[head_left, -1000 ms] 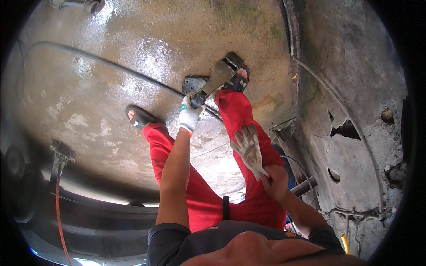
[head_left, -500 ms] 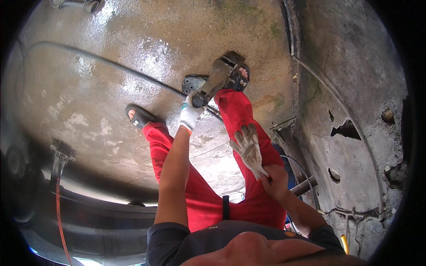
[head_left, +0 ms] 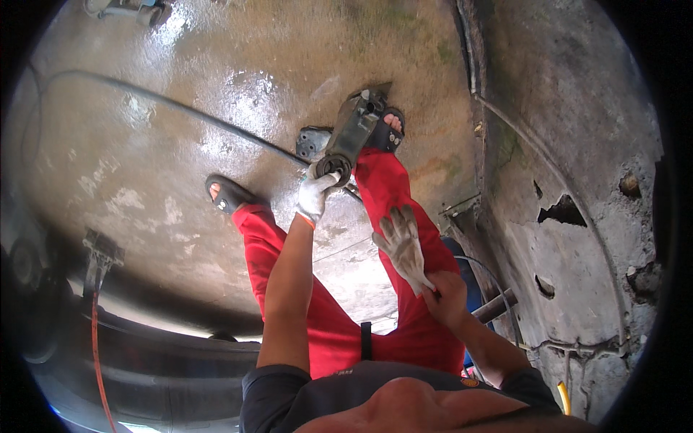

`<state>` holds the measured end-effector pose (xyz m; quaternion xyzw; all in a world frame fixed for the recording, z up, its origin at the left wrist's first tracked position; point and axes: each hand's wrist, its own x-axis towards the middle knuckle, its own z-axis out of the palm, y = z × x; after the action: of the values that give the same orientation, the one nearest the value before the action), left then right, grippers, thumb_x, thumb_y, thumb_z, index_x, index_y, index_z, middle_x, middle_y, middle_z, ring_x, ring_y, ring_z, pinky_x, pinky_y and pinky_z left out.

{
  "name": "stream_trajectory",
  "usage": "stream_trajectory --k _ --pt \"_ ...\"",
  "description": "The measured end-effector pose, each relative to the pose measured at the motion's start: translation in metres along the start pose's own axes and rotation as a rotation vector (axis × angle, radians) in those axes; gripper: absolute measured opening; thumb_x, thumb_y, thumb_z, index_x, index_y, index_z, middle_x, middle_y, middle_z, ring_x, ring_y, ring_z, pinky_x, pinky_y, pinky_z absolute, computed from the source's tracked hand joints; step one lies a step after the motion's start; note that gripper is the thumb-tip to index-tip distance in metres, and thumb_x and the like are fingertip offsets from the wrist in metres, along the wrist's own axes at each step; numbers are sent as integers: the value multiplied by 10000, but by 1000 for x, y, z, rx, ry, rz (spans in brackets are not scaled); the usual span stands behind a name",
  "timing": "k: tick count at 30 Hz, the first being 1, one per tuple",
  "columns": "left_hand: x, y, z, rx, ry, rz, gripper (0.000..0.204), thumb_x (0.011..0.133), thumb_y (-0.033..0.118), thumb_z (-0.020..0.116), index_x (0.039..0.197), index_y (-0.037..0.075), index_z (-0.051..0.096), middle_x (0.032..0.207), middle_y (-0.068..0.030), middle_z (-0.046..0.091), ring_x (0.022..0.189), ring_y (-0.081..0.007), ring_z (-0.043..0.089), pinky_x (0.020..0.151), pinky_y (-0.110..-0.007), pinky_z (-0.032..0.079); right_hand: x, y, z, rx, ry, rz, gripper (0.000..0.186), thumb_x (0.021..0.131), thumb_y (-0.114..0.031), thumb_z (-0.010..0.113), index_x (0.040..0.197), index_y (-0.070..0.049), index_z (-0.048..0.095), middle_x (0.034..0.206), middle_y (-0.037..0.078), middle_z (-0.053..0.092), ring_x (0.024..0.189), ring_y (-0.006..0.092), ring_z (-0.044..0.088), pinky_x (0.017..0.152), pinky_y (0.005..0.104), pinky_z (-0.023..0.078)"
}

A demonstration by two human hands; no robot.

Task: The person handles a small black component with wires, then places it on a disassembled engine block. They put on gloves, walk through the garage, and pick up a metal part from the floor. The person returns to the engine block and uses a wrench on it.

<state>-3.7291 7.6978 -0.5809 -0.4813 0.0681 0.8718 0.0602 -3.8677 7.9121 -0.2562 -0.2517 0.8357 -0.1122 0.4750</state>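
Note:
My left hand (head_left: 315, 193), in a white work glove, is closed around the near end of a dirty metal suspension arm (head_left: 352, 133). A round bushing eye at that end faces up, with my thumb at its rim. The arm's far end reaches beside my sandalled right foot (head_left: 390, 130). My bare right hand (head_left: 447, 297) pinches a soiled white work glove (head_left: 401, 245) by its cuff. That glove lies along my red right trouser leg, its fingers pointing away from me.
A dark metal plate with holes (head_left: 312, 142) lies on the wet concrete floor, by a black hose (head_left: 195, 112) running across it. At left is a dark car (head_left: 166, 361), with an orange strap (head_left: 97, 346) near it. A cracked concrete wall (head_left: 570, 173) stands at right.
The suspension arm has rolled in my left hand, so its round eye now faces up. My left hand has shifted slightly right. My right hand still pinches the glove.

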Motion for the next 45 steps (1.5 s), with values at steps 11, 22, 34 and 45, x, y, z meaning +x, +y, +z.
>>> stream_trajectory --k 11,22,34,45 --pt "32 61 49 611 220 491 514 791 35 796 1259 19 585 1011 -62 692 918 -134 631 861 -295 528 -5 -8 2 -10 33 9 196 776 -71 749 959 -63 679 801 118 642 709 337 633 642 455 490" --pt "52 145 27 1565 557 373 528 920 106 626 1437 69 525 1433 -232 570 1280 -412 580 1070 -446 485 -5 -12 9 -12 37 -19 215 784 -81 745 986 -53 678 804 123 639 748 346 641 664 458 497" --pt "-315 62 -149 964 731 344 577 962 155 663 1494 34 474 1357 -204 631 1236 -290 635 1051 -387 500 -18 -47 49 -18 132 30 129 913 -156 637 963 -39 661 859 203 670 835 413 661 755 494 518" --pt "-651 69 -248 925 1007 98 531 894 413 702 1280 49 674 1272 -206 700 1206 -347 660 1027 -410 509 103 -57 56 -258 154 -173 275 848 -154 668 1089 -42 742 1020 212 752 957 361 729 876 441 554"
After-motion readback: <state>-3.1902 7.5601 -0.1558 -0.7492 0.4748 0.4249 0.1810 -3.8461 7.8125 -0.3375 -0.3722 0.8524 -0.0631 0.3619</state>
